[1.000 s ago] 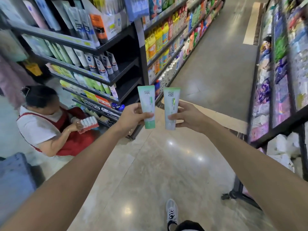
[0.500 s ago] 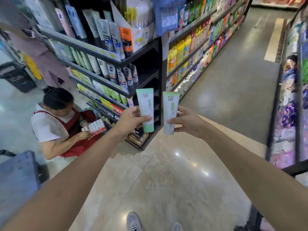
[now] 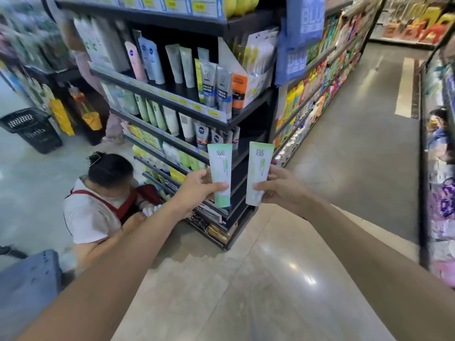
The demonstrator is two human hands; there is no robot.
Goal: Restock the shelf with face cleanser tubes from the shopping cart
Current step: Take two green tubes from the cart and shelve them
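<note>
Two green-and-white tubes, the left tube and right tube, are upright, side by side and apart, out in front of the shelf. The left hand pinches one low down, the right hand the other. Best, I'd say, to set them in one at a time, caps down, faces forward, clear of the crouching worker.

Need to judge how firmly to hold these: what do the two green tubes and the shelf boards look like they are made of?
Left tube and right tube: apparently soft plastic, satin finish; flat crimped top ends and printed skins suggest squeezable laminate. Left hand and right hand each pinch one without visible denting. Shelf boards: probably painted metal, matte black with thin straight edges; not certain.
</note>
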